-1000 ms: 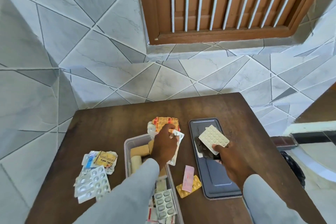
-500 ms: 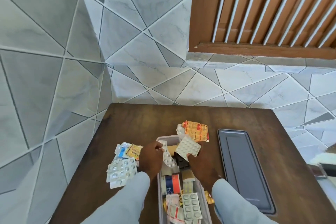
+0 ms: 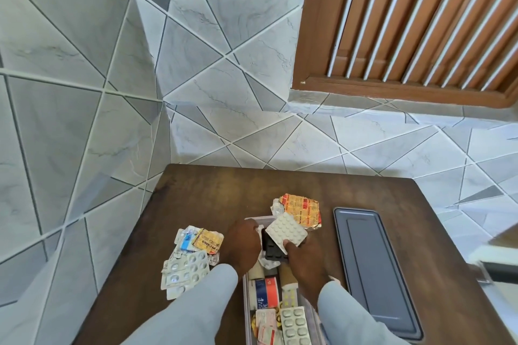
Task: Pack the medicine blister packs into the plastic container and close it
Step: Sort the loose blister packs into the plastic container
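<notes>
A dark wooden table [image 3: 201,193] filled the lower middle of the frame. On it lay a clear container [image 3: 247,300] at bottom centre, a grey lid [image 3: 375,269] to its right, a loose pile of blister packs [image 3: 187,263] to its left, and an orange pack [image 3: 301,211] just above the container.

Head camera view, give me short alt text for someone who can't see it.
Over an open clear plastic container on a dark wooden table, the right hand holds a white blister pack and a black one, with the left hand alongside. More packs lie left; a grey lid lies right.
</notes>
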The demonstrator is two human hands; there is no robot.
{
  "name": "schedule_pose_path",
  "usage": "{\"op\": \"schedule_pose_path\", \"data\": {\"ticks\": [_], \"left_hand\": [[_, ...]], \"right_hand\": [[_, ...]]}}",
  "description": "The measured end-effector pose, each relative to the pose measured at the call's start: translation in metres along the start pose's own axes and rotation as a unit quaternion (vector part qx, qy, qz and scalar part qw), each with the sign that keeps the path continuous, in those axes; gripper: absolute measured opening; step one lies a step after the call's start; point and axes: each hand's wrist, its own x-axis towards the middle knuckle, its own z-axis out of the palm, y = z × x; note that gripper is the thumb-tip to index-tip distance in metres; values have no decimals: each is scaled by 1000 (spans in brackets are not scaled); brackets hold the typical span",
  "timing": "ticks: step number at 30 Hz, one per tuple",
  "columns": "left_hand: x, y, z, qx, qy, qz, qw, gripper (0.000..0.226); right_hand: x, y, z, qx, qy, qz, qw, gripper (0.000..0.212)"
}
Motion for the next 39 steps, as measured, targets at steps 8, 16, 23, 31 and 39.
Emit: {"op": "schedule_pose_path", "data": {"ticks": [8, 16, 23, 31, 39], "left_hand": [[2, 5, -2, -191, -80, -135, 969, 26], [-2, -4, 2, -160, -127, -81, 976, 38], [-3, -2, 5, -101, -152, -65, 981, 41], [-6, 8, 4, -47, -160, -3, 986, 41], [-5, 6, -18, -123, -65, 14, 990, 17]], "right_hand": [[-8, -2, 22, 173, -38, 79, 981, 33], [-15, -5, 13, -70, -11, 48, 996, 15], [-6, -8, -20, -416, -35, -125, 900, 37], [-2, -10, -26, -426, -60, -177, 885, 37], [-11, -1, -78, -306, 57, -82, 947, 13]]}}
